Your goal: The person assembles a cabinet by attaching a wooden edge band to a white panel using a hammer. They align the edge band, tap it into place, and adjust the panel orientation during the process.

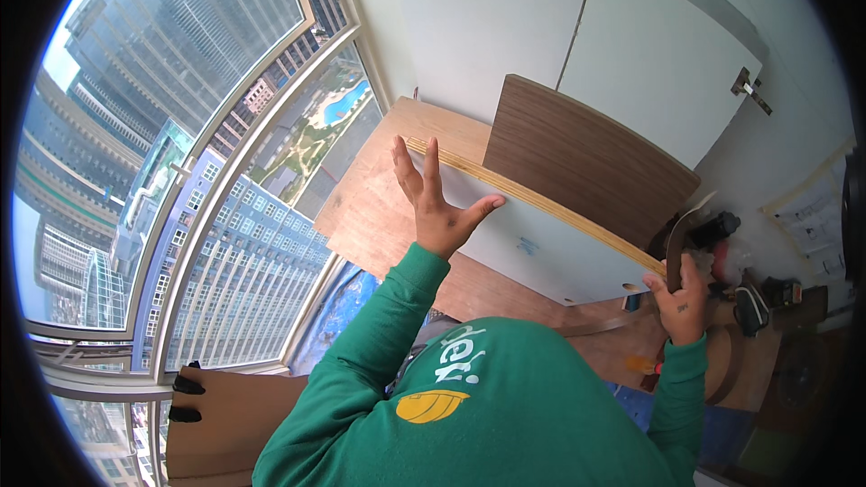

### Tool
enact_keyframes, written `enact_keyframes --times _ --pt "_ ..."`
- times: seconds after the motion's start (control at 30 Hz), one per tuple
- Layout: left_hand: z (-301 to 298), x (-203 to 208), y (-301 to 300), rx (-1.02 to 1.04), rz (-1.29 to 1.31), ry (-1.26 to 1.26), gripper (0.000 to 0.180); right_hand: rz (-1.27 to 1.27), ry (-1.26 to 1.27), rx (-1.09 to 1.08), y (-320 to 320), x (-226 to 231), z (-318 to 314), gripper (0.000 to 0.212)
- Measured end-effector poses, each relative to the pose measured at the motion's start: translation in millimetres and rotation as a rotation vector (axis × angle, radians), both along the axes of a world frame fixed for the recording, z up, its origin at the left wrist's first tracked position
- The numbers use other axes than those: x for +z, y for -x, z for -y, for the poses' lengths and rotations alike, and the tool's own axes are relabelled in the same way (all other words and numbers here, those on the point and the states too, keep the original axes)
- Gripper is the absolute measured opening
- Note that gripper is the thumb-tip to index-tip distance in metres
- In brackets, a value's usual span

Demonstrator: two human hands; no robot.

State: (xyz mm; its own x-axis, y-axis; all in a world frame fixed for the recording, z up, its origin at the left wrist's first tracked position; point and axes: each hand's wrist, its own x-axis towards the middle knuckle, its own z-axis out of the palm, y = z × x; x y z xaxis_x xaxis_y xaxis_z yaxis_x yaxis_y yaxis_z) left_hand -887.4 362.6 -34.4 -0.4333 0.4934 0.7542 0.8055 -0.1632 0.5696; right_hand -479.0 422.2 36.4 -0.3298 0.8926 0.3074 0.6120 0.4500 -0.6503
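A white-faced plywood panel (532, 239) stands on its long edge in front of me, its raw layered edge facing up. My left hand (442, 212) is over the panel's left end, fingers spread and thumb out, with nothing held. At the panel's right end, my right hand (682, 305) is closed around a thin brown strip of edge banding (676, 257), which curls up past the fingers. That hand is beside the panel's corner; whether it also presses on the wood I cannot tell.
A brown wood-grain board (577, 140) leans behind the panel, on a plywood work surface (379, 189). White cabinet doors (663, 54) with hinges stand beyond. Tools and a black bottle (717, 228) crowd the right. Tall windows (262, 171) line the left, above a cardboard sheet (225, 424).
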Motion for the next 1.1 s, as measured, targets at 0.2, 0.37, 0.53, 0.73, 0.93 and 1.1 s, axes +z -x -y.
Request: enact_keyframes --times 0.2,0.37,0.53,0.73,0.93,1.1 --pt "9.7 21.9 22.5 -0.024 -0.335 0.026 0.03 -0.084 0.049 0.032 0.7 1.5 5.6 0.038" --pt "6.2 32.8 26.1 -0.09 -0.486 -0.055 0.028 -0.098 0.047 0.028 1.2 -0.3 4.7 0.037" --pt "5.1 39.1 25.5 -0.122 -0.605 -0.01 0.022 -0.053 0.021 0.015 1.0 -0.2 4.3 0.037" --pt "0.5 48.9 25.7 -0.256 -0.674 0.007 0.024 -0.055 0.005 0.027 3.6 3.6 4.4 0.038" --pt "19.9 48.6 19.1 -0.263 -0.519 -0.024 0.018 -0.086 0.021 0.03 3.2 3.9 5.7 0.036" --pt "41.6 40.8 29.0 -0.366 -0.588 0.128 0.014 -0.096 -0.04 0.025 4.9 -0.9 5.1 0.036"
